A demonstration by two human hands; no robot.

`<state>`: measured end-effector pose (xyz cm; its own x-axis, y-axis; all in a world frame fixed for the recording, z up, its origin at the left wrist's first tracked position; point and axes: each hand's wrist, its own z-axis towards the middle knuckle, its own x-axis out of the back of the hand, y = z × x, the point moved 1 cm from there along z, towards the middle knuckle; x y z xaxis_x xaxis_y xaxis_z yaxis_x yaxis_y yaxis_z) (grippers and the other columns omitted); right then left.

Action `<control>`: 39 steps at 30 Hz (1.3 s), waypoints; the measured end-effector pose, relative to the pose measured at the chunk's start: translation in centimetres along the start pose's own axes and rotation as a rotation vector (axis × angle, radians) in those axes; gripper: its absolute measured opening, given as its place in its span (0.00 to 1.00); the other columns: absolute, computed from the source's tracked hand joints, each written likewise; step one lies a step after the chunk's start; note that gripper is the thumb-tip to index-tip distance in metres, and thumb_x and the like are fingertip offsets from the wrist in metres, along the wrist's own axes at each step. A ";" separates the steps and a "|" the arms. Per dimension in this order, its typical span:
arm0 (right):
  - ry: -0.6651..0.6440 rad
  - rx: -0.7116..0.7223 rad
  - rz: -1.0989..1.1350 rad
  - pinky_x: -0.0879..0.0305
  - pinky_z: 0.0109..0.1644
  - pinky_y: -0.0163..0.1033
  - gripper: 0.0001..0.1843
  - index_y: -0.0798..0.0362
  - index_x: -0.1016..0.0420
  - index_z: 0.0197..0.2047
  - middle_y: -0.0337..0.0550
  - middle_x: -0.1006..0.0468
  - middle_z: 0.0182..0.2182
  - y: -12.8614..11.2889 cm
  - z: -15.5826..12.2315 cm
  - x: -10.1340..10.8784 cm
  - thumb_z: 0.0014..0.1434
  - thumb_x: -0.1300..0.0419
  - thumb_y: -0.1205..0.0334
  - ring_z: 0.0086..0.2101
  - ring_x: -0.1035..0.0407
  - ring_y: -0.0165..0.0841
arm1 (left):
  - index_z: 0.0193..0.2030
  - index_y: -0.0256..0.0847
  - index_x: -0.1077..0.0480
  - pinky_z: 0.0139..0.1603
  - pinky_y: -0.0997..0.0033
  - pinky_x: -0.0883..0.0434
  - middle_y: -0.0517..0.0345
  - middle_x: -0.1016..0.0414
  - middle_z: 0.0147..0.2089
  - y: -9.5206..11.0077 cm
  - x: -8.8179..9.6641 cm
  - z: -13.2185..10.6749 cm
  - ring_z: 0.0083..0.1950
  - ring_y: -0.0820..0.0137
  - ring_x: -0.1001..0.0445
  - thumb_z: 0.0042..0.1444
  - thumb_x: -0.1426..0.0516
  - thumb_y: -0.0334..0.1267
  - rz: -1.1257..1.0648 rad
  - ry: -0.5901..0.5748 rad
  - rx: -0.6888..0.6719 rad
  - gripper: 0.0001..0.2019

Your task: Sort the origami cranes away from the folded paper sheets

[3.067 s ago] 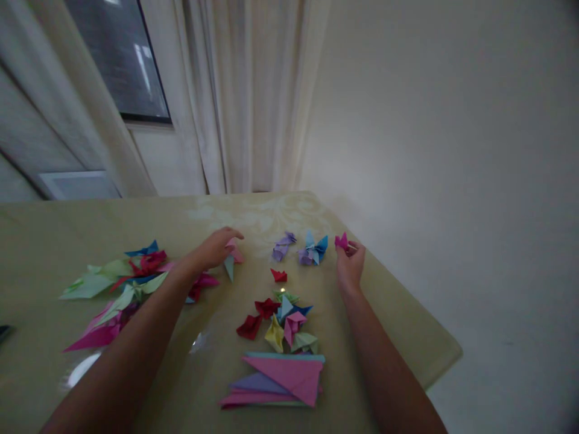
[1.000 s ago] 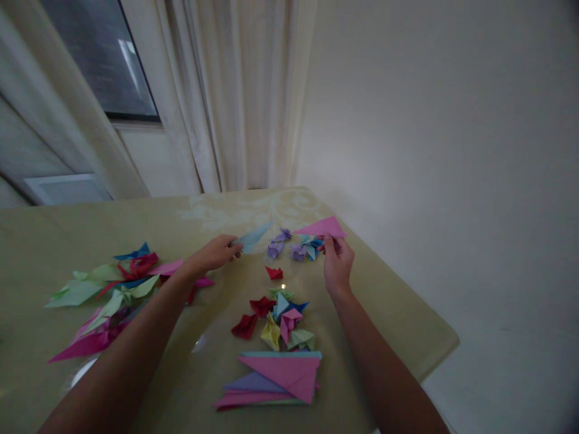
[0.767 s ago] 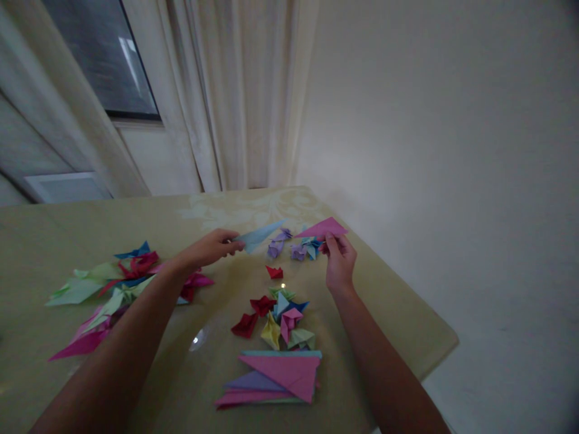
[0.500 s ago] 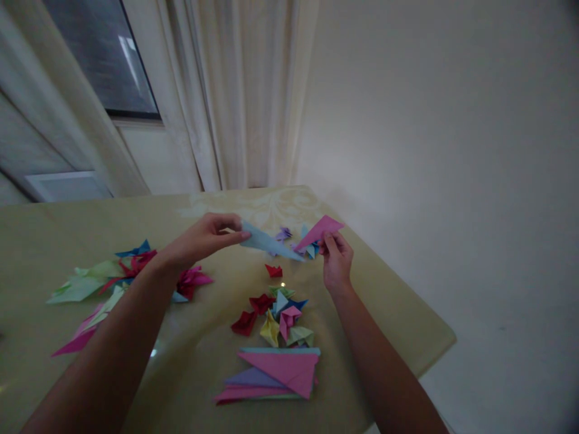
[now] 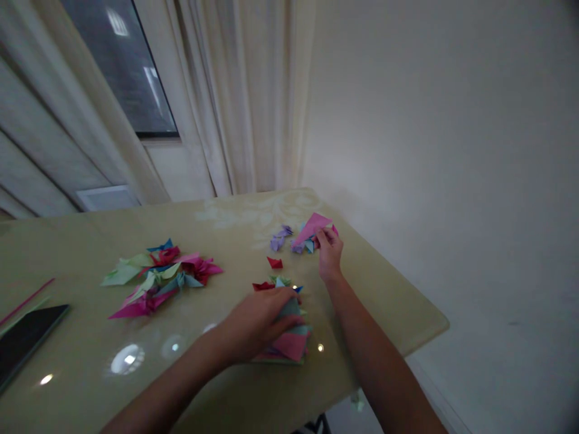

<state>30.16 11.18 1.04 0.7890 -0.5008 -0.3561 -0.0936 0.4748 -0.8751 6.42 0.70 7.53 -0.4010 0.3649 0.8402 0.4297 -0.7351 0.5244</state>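
Note:
My left hand (image 5: 260, 322) is closed on a light blue paper plane (image 5: 291, 308), low over a pile of folded paper planes (image 5: 292, 346) with a pink one on top. The hand hides much of that pile and part of the small origami pieces behind it. Farther off, my right hand (image 5: 330, 250) pinches a pink paper plane (image 5: 312, 227) by its wide end. This one is above a small group of blue and purple origami (image 5: 309, 246) at the table's right side.
Purple origami pieces (image 5: 277, 243) and a red paper boat (image 5: 274, 263) lie mid-table. To the left is a heap of paper cranes (image 5: 154, 277). A dark tablet-like object (image 5: 31, 337) rests at the far left. The table edge (image 5: 407, 355) runs along the right, near the wall.
My left hand has brought the light blue paper plane down and toward me, onto or just above the pile. My right hand, still gripping the pink one, has shifted slightly left.

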 end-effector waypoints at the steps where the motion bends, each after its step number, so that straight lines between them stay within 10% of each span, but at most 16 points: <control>1: -0.022 -0.001 -0.001 0.44 0.24 0.32 0.21 0.53 0.25 0.28 0.35 0.28 0.22 -0.1 -0.1 -0.1 0.54 0.28 0.43 0.21 0.40 0.25 | 0.60 0.44 0.28 0.53 0.64 0.24 0.51 0.19 0.58 -0.1 -1.8 -0.3 0.55 0.60 0.20 0.71 0.40 0.45 0.106 0.013 -0.013 0.15; 5: -0.130 -0.025 0.000 0.45 0.24 0.33 0.22 0.52 0.24 0.29 0.33 0.30 0.21 -0.5 -0.5 -0.6 0.53 0.27 0.42 0.21 0.41 0.26 | 0.67 0.41 0.32 0.57 0.51 0.24 0.41 0.23 0.62 -1.6 -6.2 -2.0 0.58 0.51 0.22 0.67 0.37 0.45 0.460 0.210 -0.071 0.24; 12: -0.354 -0.117 0.088 0.38 0.26 0.33 0.20 0.52 0.23 0.31 0.35 0.25 0.23 -2.1 -2.5 -2.0 0.52 0.24 0.45 0.22 0.36 0.26 | 0.65 0.44 0.32 0.58 0.60 0.27 0.47 0.23 0.57 -3.5 -4.9 -4.7 0.57 0.59 0.25 0.74 0.46 0.39 0.335 0.629 0.016 0.16; 19: -1.031 -0.311 0.008 0.30 0.30 0.34 0.16 0.54 0.19 0.36 0.40 0.18 0.28 -4.4 -6.9 -3.4 0.55 0.24 0.51 0.26 0.27 0.31 | 0.72 0.39 0.39 0.63 0.55 0.31 0.41 0.27 0.62 -4.9 -4.2 -4.4 0.61 0.55 0.29 0.74 0.46 0.41 0.424 0.867 0.160 0.23; 24: -1.150 -0.265 -0.077 0.35 0.30 0.33 0.16 0.54 0.18 0.32 0.38 0.20 0.25 -4.0 -7.4 -3.6 0.56 0.24 0.50 0.26 0.29 0.29 | 0.46 0.43 0.30 0.41 0.67 0.30 0.55 0.25 0.38 -5.2 -3.4 -4.8 0.39 0.65 0.26 0.77 0.55 0.39 0.173 0.768 0.182 0.13; 29: -0.821 -0.207 -0.015 0.40 0.27 0.34 0.25 0.53 0.18 0.31 0.42 0.19 0.24 -2.6 -5.0 -2.8 0.62 0.32 0.38 0.21 0.33 0.29 | 0.40 0.46 0.35 0.33 0.70 0.34 0.63 0.28 0.29 -4.5 -2.4 -5.6 0.29 0.68 0.27 0.78 0.58 0.47 -0.088 0.438 0.251 0.17; 35: -0.544 -0.198 -0.019 0.43 0.25 0.34 0.21 0.51 0.18 0.30 0.40 0.21 0.22 -1.4 -3.4 -2.1 0.55 0.28 0.41 0.21 0.37 0.28 | 0.47 0.45 0.32 0.33 0.67 0.34 0.58 0.20 0.36 -3.3 -4.4 -5.6 0.32 0.66 0.23 0.77 0.54 0.46 0.232 0.128 0.078 0.13; 39: -0.547 -0.208 -0.035 0.43 0.25 0.34 0.19 0.52 0.18 0.31 0.40 0.21 0.23 -1.2 -3.7 -2.1 0.55 0.29 0.43 0.21 0.37 0.28 | 0.41 0.44 0.29 0.31 0.66 0.33 0.55 0.21 0.36 -3.0 -5.7 -5.2 0.36 0.63 0.22 0.74 0.48 0.40 0.524 0.177 0.019 0.09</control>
<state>26.32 8.95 1.66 0.9873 -0.0410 -0.1533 -0.1355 0.2850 -0.9489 3.22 -2.09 0.47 -0.2590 -0.1497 0.9542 0.6224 -0.7813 0.0464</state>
